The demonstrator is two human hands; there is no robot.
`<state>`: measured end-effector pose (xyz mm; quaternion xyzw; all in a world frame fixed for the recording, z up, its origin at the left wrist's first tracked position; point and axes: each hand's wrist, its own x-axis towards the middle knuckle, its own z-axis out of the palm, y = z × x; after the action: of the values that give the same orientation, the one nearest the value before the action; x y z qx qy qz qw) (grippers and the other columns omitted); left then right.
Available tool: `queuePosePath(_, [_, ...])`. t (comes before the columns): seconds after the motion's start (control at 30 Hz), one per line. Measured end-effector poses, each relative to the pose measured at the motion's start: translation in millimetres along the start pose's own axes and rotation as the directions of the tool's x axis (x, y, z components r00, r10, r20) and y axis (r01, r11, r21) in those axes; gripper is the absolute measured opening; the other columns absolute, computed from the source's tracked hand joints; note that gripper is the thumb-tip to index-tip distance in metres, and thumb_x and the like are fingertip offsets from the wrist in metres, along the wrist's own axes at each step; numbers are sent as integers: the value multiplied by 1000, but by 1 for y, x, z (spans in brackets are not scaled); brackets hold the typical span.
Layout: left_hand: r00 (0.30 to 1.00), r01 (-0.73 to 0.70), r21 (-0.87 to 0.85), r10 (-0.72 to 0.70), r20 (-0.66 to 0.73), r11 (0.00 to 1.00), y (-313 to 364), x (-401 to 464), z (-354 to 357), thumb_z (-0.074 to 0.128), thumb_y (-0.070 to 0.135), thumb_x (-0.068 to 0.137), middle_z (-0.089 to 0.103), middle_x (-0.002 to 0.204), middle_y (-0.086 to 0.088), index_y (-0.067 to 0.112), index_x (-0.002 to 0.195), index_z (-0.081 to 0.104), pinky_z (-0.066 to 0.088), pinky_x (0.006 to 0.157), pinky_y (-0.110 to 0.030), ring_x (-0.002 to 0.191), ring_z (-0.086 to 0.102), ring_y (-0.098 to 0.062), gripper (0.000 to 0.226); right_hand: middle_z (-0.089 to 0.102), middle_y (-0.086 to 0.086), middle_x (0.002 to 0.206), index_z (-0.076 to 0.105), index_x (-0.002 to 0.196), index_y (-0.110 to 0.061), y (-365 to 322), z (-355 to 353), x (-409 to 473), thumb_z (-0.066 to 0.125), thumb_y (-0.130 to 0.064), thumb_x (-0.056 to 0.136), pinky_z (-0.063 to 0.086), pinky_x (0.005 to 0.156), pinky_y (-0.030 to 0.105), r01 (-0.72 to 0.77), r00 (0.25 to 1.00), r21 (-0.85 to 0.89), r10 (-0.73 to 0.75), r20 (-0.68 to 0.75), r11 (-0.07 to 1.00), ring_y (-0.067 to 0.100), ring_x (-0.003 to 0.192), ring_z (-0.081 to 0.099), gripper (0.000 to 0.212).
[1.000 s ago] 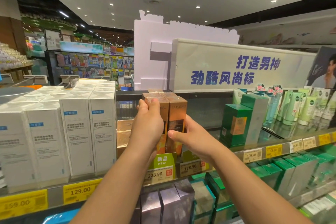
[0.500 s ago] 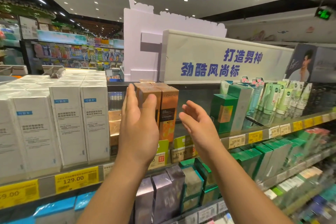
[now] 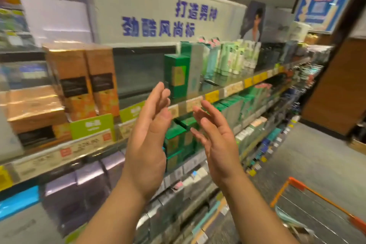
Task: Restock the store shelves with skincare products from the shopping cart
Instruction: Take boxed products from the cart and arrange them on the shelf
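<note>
Left hand: I see my left hand (image 3: pixel 147 142) raised in front of the shelf, palm turned toward the right, fingers straight and close together, holding nothing.
Right hand: my right hand (image 3: pixel 215 142) is up beside it, palm facing the left one, fingers straight and slightly spread, empty. The two hands are near each other but apart.
Orange boxes: two tall orange boxes (image 3: pixel 83 81) stand upright side by side on the top shelf (image 3: pixel 233 88), left of my hands and not touched by either.
Gold box: a flat gold box (image 3: pixel 33 109) lies just left of the orange pair.
Green boxes: upright green boxes (image 3: pixel 178 73) stand on the same shelf to the right, past a gap.
Cart: the orange rim of the shopping cart (image 3: pixel 318 200) shows at the lower right, on the aisle floor.
Sharpness: I find the whole view blurred, so labels and price tags are unreadable.
</note>
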<state>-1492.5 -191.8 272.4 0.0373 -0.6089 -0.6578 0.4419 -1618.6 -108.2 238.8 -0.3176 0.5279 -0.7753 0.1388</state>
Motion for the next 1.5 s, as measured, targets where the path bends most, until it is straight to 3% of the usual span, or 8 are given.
queuePosePath(0.43, [730,584,120,-584,354,803,-161,-81,154,49,60,82,75,117,15,38,124,65,52,100,-40,113,66,-3,50,69,-8,133,66,127,-40,34,-221,-140,66,-34,92,48,102,40,-319,809,-72,232,-540,945,12,127,62,35])
queuePosePath(0.7, [512,699,316,-758,405,641,-229,-147,228,42,38,107,74,119,10,35,124,67,49,97,-38,118,65,-15,30,70,-10,131,69,126,-37,63,-319,-228,75,-53,75,47,104,42,-460,550,85,359,-754,884,10,126,62,53])
queuePosePath(0.9, [397,729,446,-852,341,519,-274,-164,265,54,49,101,74,119,11,36,120,71,52,102,-45,118,64,-15,28,73,-5,125,72,116,-33,105,-381,-254,73,-32,93,49,89,39,-501,388,212,437,-812,839,14,120,67,23])
queuePosePath(1.07, [303,757,516,-915,267,401,-316,-169,286,45,44,105,69,127,0,24,131,63,46,109,-51,121,61,-21,37,70,0,124,66,124,-31,159,-436,-263,71,-34,95,55,95,44,-599,289,257,504,-814,758,17,117,66,29])
queuePosePath(1.17, [281,776,511,-928,244,369,-342,-176,295,56,54,90,67,129,-3,22,133,62,48,106,-50,122,60,-26,54,69,-3,124,63,128,-29,200,-467,-255,72,-53,81,53,94,45,-677,258,221,508,-822,702,18,114,66,53])
queuePosePath(1.27, [262,805,481,-935,237,348,-367,-183,302,62,58,66,67,126,-3,23,126,63,49,97,-43,112,62,-23,70,68,-4,98,60,132,-16,242,-501,-242,70,-39,95,49,76,32,-699,246,169,455,-856,695,10,86,64,45])
queuePosePath(1.37, [228,838,473,-962,150,272,-396,-189,316,59,51,94,66,118,-4,27,102,65,50,85,-37,93,61,-19,26,65,-5,99,57,135,-11,283,-535,-228,69,-34,97,45,72,28,-728,235,96,378,-895,679,6,83,60,47])
queuePosePath(1.5, [165,879,439,-983,85,186,-443,-200,327,36,42,108,64,115,-4,25,100,62,47,79,-36,101,58,-25,32,65,5,127,56,142,-16,333,-576,-213,69,-44,93,40,86,24,-819,302,-101,275,-912,565,20,111,62,57])
